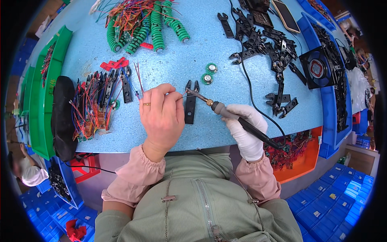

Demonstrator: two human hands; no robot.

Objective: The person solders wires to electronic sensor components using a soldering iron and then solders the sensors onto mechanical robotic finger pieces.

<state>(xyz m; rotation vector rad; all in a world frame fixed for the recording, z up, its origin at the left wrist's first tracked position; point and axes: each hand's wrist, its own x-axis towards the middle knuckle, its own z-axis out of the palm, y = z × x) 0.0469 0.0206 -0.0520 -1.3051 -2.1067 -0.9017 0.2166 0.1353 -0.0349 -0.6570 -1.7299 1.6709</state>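
White-gloved right hand [247, 130] wrapped round soldering iron [219, 108]; bare left hand [163, 115] curled, pinching thin wires [139, 79].

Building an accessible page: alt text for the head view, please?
A white-gloved right hand holds a soldering iron, its tip near the prongs of a black forked part; the bare left hand is beside it. Green ribbed tubes and more black forked pieces lie beyond on the blue table.

soldering iron [219, 109]: bare metal shaft [206, 100], matt plastic handle [253, 129] | black clip [190, 109]: smooth plastic, low sheen | white glove [249, 135]: matt cloth | tabletop [161, 70]: smooth, speckled | green coils [156, 28]: glossy plastic | jacket [183, 205]: ribbed cloth, metal zip [205, 203]
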